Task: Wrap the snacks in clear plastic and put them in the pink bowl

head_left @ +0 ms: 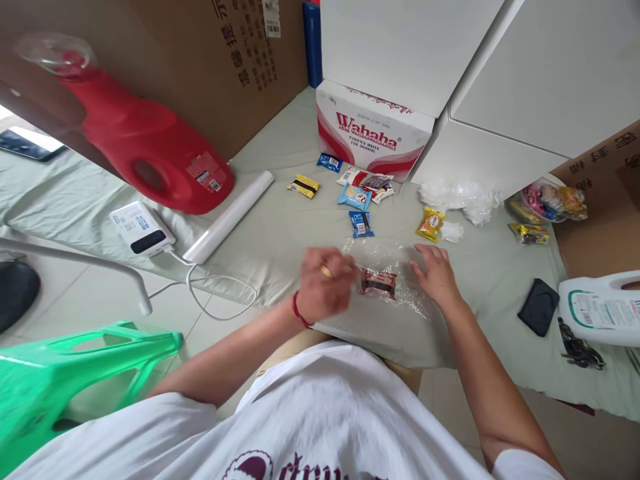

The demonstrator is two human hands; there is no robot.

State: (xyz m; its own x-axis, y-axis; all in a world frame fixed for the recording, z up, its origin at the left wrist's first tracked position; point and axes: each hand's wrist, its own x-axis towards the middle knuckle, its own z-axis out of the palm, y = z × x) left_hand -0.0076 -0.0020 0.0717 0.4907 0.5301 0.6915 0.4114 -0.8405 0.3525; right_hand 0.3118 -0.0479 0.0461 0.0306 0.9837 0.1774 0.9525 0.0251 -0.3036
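A small snack in a reddish-brown wrapper (379,284) lies on a sheet of clear plastic film (411,293), close to the front edge of the covered surface. Just left of it is my left hand (327,283), its fingers curled together and slightly blurred; whatever they may pinch is hidden. My right hand (439,277) rests at the film's right side, fingers apart and touching it. Beyond the film lie a blue-wrapped snack (361,225), a yellow-wrapped snack (431,224), a light blue packet (355,197) and another yellow packet (303,187).
A Wahaha carton (373,130) stands at the back. Crumpled clear plastic (463,199) lies right of it. On the left are a white film roll (230,217), a power bank (142,229) with a cable and a red jug (150,147). A black pouch (538,307) lies right.
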